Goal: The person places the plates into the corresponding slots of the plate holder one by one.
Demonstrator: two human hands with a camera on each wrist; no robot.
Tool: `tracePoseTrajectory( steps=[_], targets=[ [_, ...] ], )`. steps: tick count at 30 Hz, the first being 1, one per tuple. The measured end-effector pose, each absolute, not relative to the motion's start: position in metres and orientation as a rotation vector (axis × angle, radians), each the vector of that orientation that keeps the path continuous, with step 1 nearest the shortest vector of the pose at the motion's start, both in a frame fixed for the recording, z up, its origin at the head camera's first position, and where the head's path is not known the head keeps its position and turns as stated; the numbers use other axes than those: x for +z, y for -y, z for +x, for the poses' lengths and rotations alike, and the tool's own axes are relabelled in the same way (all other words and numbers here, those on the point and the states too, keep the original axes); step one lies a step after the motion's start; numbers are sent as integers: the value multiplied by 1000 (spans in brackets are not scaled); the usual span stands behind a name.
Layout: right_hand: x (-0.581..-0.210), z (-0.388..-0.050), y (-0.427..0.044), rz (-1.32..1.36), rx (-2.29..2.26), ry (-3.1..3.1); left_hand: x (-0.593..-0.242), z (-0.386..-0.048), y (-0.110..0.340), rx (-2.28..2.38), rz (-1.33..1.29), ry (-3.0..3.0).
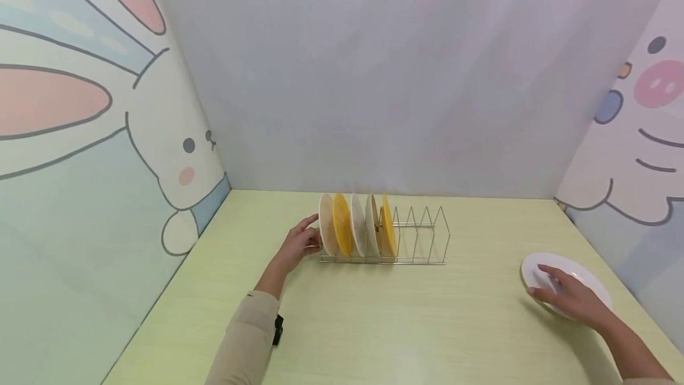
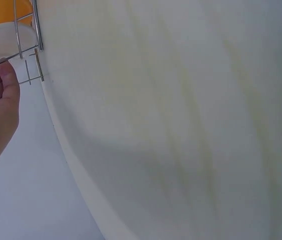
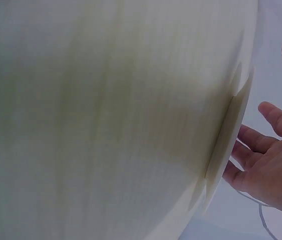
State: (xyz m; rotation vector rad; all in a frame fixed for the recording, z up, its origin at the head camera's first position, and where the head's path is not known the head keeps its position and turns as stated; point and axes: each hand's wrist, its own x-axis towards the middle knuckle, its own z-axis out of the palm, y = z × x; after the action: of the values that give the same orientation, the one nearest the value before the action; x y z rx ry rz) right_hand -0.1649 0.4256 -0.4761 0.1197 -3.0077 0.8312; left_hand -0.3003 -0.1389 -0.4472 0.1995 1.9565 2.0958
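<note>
A wire dish rack [image 1: 422,263] stands on the table with several plates upright in its left part. Among them are a yellow plate [image 1: 342,224], a white plate [image 1: 357,224] and another yellow plate [image 1: 389,224] on the right. At the rack's left end, beside the outermost white plate [image 1: 326,224], my left hand [image 1: 299,245] holds the end wire with curled fingers, seen also in the left wrist view. Far to the right, a white plate [image 1: 574,272] lies on the table. Over its near side is my right hand [image 1: 574,299], fingers spread, some fingertips at the rim in the right wrist view.
The right slots of the rack show only bare wires. Behind the pale green table [image 1: 406,325] rises a grey wall [image 1: 374,76]. Cartoon-printed panels, one with a rabbit [image 1: 165,159], border the table on left and right.
</note>
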Motion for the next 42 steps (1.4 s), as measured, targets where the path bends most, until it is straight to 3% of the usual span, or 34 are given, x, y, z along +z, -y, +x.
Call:
tracePoseTrajectory(
  steps=[5, 15, 26, 42],
  targets=[
    [-482, -170, -426, 175, 771, 2957, -435, -294, 140, 2061, 230, -1946],
    [-488, -174, -429, 211, 592, 2956, -462, -310, 141, 2112, 157, -1954],
    [-491, -170, -429, 292, 581, 2855, -466, -310, 139, 2149, 155, -1971],
    [-439, -143, -400, 177, 663, 2803, -459, -309, 139, 2131, 164, -1940]
  ],
)
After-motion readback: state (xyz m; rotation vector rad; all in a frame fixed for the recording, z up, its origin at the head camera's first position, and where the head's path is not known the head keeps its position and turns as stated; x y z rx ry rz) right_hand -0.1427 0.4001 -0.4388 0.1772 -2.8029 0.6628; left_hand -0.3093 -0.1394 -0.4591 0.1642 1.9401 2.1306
